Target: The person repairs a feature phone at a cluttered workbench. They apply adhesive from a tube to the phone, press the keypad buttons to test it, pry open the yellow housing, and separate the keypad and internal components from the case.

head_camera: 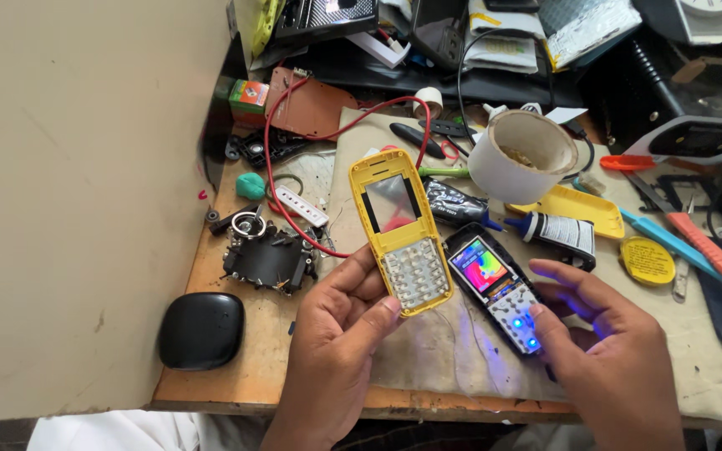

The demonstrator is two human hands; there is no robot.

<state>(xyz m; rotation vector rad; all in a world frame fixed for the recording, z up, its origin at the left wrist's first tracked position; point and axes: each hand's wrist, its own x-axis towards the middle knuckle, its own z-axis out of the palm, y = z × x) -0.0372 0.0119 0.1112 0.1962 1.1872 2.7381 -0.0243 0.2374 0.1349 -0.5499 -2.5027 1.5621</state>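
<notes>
Left hand (340, 334) pinches yellow cover (400, 230) off the phone, right hand (603, 351) fingers spread pressing lit keypad of bare phone (499, 288), screen on, cover not yet refitted

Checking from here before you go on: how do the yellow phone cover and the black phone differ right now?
The yellow phone cover is an empty shell with a see-through window; the black phone has a lit colourful screen and glowing blue keys. The left hand lifts the cover; the phone lies on the cloth, pressed by the right hand.

Lit rainbow-coloured screen (480, 266) on black phone (496, 291); white-labelled black glue bottle (557, 231) beside it.
</notes>
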